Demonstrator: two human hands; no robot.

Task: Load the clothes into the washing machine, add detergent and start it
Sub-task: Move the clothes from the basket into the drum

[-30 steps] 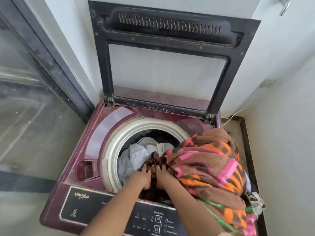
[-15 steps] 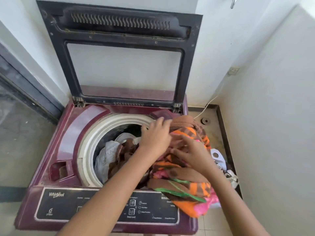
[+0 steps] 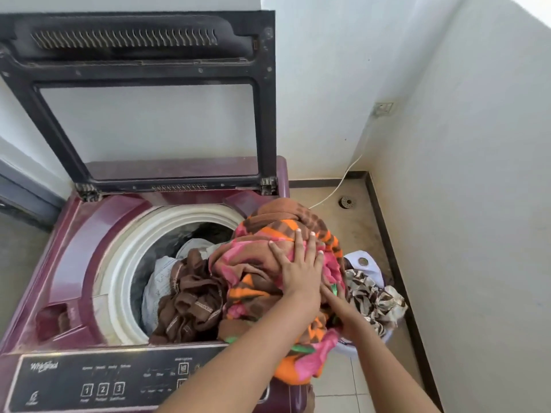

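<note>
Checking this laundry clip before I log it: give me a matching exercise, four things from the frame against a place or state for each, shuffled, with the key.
Things
1. lid
2. colourful blanket
3. left hand
4. patterned cloth

Places or states
A. lying in the basket on the floor beside the machine
B. standing raised, open
C. pressing flat on top of the blanket
D. piled over the right edge of the drum, part hanging down the front

Pairs: 1-B, 2-D, 3-C, 4-A
</note>
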